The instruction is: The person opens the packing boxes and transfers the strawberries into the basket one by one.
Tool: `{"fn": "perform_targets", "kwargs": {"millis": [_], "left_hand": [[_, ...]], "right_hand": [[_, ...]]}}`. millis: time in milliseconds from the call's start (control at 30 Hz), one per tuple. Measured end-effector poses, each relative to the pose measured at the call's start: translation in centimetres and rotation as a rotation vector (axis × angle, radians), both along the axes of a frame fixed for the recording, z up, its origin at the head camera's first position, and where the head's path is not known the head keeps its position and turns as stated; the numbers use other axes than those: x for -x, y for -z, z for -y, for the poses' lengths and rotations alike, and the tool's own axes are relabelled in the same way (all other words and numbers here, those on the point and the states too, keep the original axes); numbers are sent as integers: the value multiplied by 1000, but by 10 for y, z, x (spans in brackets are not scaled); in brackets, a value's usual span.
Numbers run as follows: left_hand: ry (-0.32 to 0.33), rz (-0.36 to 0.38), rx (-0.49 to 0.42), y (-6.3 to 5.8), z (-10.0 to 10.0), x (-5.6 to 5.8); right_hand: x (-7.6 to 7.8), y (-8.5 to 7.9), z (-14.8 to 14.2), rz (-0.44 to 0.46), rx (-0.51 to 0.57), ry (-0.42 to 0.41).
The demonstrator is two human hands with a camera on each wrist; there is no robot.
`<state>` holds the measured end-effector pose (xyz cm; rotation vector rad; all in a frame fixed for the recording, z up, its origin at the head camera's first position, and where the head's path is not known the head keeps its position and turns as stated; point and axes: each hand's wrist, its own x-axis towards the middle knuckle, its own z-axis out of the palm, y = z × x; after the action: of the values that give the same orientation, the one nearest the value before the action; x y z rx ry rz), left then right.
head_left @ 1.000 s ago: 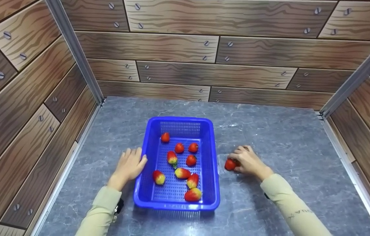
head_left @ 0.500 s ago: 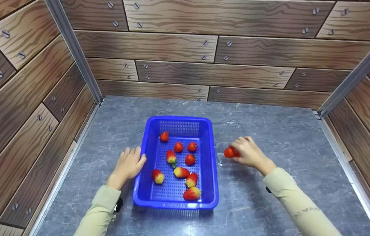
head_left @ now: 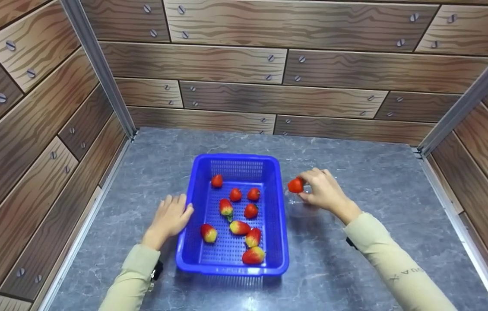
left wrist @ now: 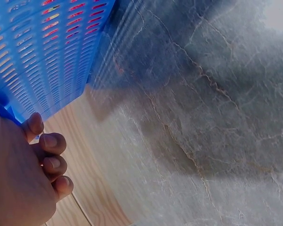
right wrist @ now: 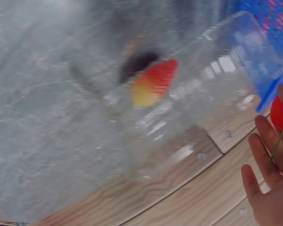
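A blue perforated basket [head_left: 283, 242] stands on the grey surface with several strawberries [head_left: 253, 255] in it, some plain red, others red and yellow. My left hand [head_left: 169, 220] grips its left rim, with curled fingers [left wrist: 54, 141] showing under the rim in the left wrist view. To the basket's right, my right hand [head_left: 324, 190] pinches a red strawberry [head_left: 296, 185] between thumb and fingers, just outside the right rim. A thin green stem [right wrist: 278, 142] hangs from this strawberry in the right wrist view.
A clear plastic container [right wrist: 226, 66], blurred, lies beside the basket in the right wrist view, and a red and yellow strawberry [right wrist: 154, 84] overlaps it there. Wood-patterned walls [head_left: 226, 65] enclose the grey marbled surface [head_left: 369, 181] at the back and both sides.
My right hand has lifted the strawberry off the surface and carried it away from me and slightly left, toward the basket's rim. My left hand stays on the basket.
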<state>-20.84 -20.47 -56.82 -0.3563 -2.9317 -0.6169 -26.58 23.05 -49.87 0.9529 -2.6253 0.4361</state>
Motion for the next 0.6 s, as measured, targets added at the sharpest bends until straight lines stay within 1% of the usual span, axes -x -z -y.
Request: {"fn": "perform_targets", "kwargs": {"millis": [133,267,433,533,600], "left_hand": [[-2,0,-3,0,1,0],[0,-14,3,2,2,-1],[0,-30,9,2,1,0],[3,-21,1,2,1,1],[4,-9,-1,2,1,1]], "right_hand": [[0,-8,17,-6,19,-23],[-5,-13,42,55,35,-46],[-19,-13,79,142,-5,-66],[-29,-10,100,186,-29,-78],[-36,-8,111,196,-47,-93]]}}
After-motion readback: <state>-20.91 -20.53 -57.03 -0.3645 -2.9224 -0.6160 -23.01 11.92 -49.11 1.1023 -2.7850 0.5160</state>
